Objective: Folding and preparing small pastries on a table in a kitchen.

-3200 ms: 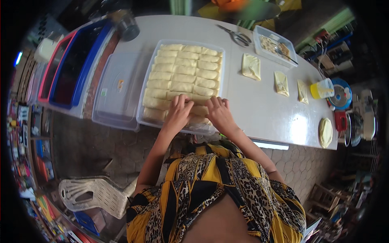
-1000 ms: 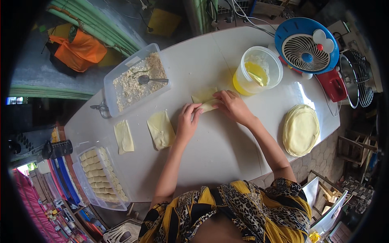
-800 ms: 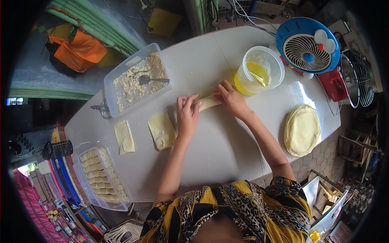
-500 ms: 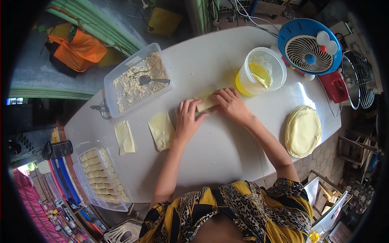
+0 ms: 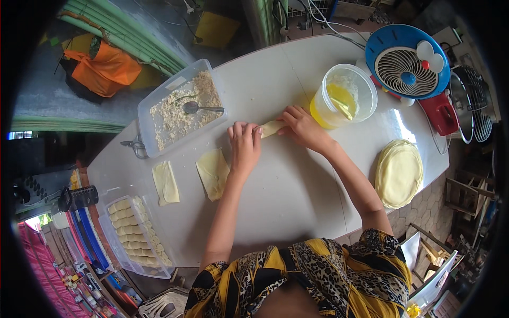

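Between my two hands a narrow, pale yellow strip of dough stretches just above or on the table. My left hand has its fingers closed on the left end. At the other end, beside the tub, my right hand pinches the dough; its fingertips partly hide that end. Left of my left forearm lies a flat folded dough sheet, and further left is a narrower folded one. A clear plastic tub holding yellow liquid and a pale utensil stands just right of my right hand.
A clear box holds crumbly filling and a spoon; scissors lie beside it. Rolled dough pieces fill another plastic box at lower left. To the right are a stack of round dough sheets, a blue fan and a red appliance.
The dough between my hands has gone from a wider flat strip to a narrower one. My left fingers have curled in around its left end.
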Action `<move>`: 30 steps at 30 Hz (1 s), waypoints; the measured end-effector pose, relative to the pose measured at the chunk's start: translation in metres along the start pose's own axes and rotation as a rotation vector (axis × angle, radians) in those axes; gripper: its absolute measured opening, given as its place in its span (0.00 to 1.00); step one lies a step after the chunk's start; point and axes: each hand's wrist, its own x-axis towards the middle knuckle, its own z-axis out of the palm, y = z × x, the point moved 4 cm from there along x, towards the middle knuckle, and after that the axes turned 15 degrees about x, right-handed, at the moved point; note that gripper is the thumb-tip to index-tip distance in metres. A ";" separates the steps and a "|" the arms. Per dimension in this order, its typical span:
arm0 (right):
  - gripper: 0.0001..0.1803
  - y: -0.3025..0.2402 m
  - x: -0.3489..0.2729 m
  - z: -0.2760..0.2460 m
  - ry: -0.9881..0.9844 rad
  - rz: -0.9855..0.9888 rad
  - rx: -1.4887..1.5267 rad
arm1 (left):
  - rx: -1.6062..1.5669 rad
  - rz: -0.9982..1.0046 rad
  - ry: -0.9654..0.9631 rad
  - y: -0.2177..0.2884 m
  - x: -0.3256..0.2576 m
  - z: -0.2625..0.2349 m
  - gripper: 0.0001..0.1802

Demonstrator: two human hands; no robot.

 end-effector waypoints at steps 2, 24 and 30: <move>0.13 0.003 0.004 -0.001 0.078 0.036 0.055 | -0.059 -0.042 -0.011 -0.004 0.002 -0.001 0.08; 0.24 0.017 0.021 0.006 -0.094 0.077 0.104 | -0.469 -0.042 -0.182 -0.016 0.024 0.027 0.30; 0.22 -0.017 0.008 -0.001 -0.279 0.597 0.612 | -1.072 -0.385 -0.607 -0.021 -0.001 -0.012 0.32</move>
